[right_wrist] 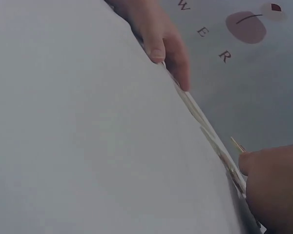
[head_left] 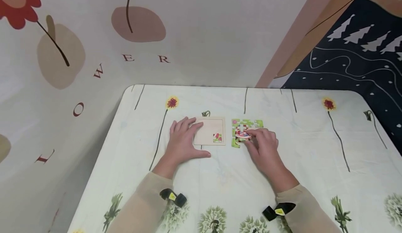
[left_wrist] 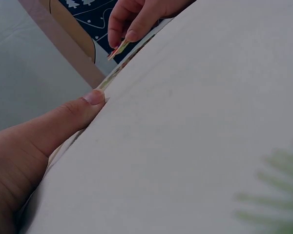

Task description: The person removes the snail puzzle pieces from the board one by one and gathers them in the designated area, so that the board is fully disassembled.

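A shallow wooden puzzle tray (head_left: 207,130) lies on the table, with a red, white and green puzzle piece (head_left: 217,137) in its lower right corner. My left hand (head_left: 183,144) rests at the tray's left side, fingers stretched over its upper left edge and thumb out below it. To the right of the tray lies a group of green-edged puzzle pieces (head_left: 248,122). Over them my right hand (head_left: 265,147) pinches a colourful puzzle piece (left_wrist: 118,49) between thumb and fingers. In the left wrist view that piece is held tilted above the tabletop.
The white tablecloth (head_left: 220,177) is printed with flowers and long stems. Behind the table's far edge stands a pale backdrop (head_left: 213,44) with printed letters and shapes, and a dark panel (head_left: 358,62) is at the right. Both wrists wear black straps.
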### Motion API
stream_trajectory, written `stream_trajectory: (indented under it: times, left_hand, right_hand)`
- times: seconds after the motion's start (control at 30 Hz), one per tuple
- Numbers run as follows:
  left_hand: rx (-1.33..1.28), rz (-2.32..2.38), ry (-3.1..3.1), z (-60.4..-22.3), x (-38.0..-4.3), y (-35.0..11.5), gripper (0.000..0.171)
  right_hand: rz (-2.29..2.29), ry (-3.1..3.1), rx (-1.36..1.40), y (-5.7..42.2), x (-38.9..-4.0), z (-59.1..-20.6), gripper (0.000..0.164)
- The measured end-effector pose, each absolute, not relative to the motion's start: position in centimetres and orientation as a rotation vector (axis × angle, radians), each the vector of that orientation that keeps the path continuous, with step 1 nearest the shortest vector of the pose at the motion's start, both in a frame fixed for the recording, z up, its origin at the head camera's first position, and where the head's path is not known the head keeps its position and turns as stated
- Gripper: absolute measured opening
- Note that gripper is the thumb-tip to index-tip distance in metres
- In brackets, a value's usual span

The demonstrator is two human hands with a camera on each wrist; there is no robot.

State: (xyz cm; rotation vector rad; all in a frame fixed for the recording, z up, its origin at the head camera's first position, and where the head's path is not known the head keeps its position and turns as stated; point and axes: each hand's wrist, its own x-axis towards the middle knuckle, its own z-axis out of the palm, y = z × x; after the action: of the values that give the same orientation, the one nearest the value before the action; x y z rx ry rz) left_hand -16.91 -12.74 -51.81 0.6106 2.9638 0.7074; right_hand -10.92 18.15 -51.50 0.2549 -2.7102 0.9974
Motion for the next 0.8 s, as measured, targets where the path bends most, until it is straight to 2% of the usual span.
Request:
stream_trajectory:
  times: [0.27,0.8]
  left_hand:
    - [0.608,0.680,2.968,-52.0,-17.0,-12.9,0.114]
    - [0.616,0.696,2.962,-51.8,-17.0,-12.9,0.114]
  right_hand:
    - [0.960,-2.754,0.307,20.0,-10.2,-51.7,0.032]
    - [0.910,-2.838,0.318,20.6,-10.0,-51.6,0.033]
